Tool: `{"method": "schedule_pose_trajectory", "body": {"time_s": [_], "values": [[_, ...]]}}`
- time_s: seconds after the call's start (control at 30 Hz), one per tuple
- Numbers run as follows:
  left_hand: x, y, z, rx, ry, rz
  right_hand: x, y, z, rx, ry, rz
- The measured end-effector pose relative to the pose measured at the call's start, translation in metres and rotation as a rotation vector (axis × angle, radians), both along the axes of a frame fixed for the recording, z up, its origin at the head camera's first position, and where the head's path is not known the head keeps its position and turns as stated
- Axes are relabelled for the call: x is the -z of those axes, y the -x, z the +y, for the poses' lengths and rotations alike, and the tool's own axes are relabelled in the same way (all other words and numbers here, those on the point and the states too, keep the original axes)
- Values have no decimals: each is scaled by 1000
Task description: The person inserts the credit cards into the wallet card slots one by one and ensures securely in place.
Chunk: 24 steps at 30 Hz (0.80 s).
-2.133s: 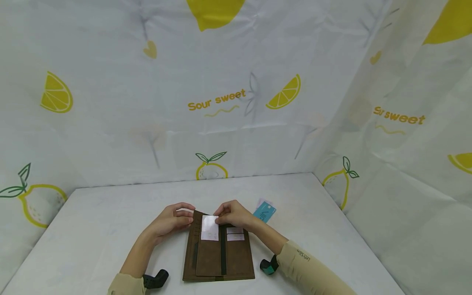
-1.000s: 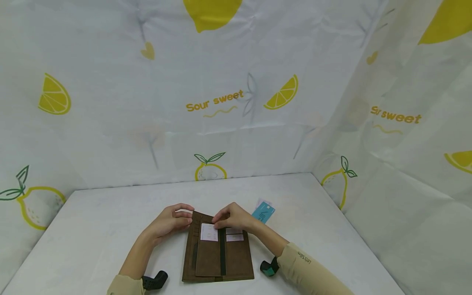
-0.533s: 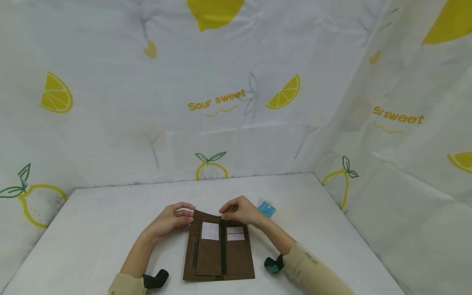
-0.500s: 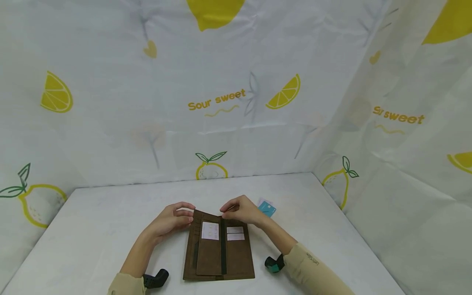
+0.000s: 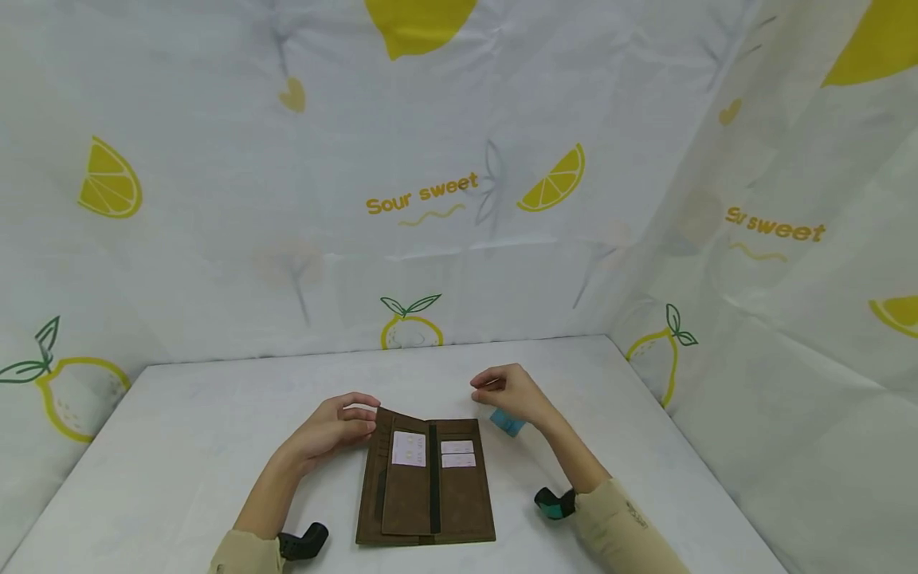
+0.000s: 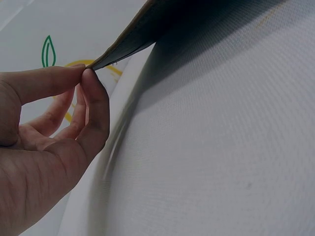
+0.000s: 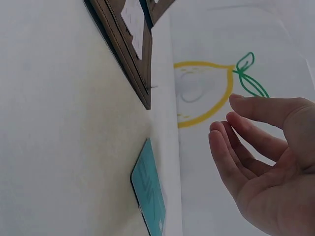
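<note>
An open brown wallet (image 5: 462, 506) lies on the white table in the head view, its left cover raised. White cards show in its slots: one card (image 5: 409, 449) in the left panel and two in the right. My left hand (image 5: 331, 429) pinches the wallet's far left corner between thumb and fingertip, as the left wrist view also shows. My right hand (image 5: 512, 392) hovers beyond the wallet's far right corner, fingers loosely bent with nothing between them. Below it lies a blue card (image 7: 149, 187), partly hidden by the hand in the head view.
The white table (image 5: 215, 446) ends at a white curtain (image 5: 323, 199) with lemon prints, at the back and right. A black wrist device (image 5: 304, 542) sits on the left wrist, and another black and green one (image 5: 555, 504) on the right.
My right hand has pushed the white card down into the left panel's slot, let go, and moved right toward the blue card. My left hand has stayed on the wallet's corner.
</note>
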<state>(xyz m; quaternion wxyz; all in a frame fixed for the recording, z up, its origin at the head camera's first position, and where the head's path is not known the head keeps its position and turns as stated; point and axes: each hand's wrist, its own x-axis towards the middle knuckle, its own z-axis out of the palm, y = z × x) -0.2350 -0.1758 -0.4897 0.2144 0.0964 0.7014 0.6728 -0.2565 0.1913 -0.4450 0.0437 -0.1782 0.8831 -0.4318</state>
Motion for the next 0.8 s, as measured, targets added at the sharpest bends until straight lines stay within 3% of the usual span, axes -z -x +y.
{"method": "schedule_pose_trajectory", "body": {"time_s": [0.2, 0.63, 0.8], "values": [[-1, 0, 0, -1, 9, 3, -2, 0, 22, 101, -8, 0], [1, 0, 0, -3, -9, -7, -1, -1, 45, 218, -96, 22], [1, 0, 0, -2, -10, -8, 4, 0, 53, 222, -150, 12]]}}
